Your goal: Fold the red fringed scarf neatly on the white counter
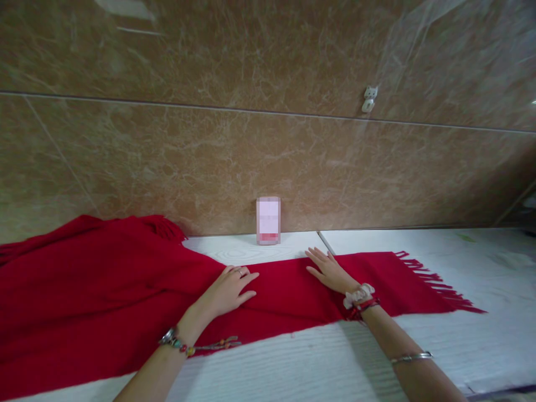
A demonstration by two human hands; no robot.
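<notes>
A red scarf (288,298) with fringed ends lies across the white table. Its right part is flat and narrow, with the fringe spread out at the right end. Toward the left it widens into a larger, rumpled spread. My left hand (230,290) rests on the scarf near the middle, fingers apart. Farther right, my right hand (329,271) lies on the scarf close to its far edge, its fingers stretched out. Neither hand grips the cloth.
The white table (310,365) runs along a brown tiled wall (201,156). A pink-framed phone-like object (268,220), its face blurred, leans upright against the wall behind the scarf. A small white cat-shaped hook (369,99) is fixed on the wall at upper right.
</notes>
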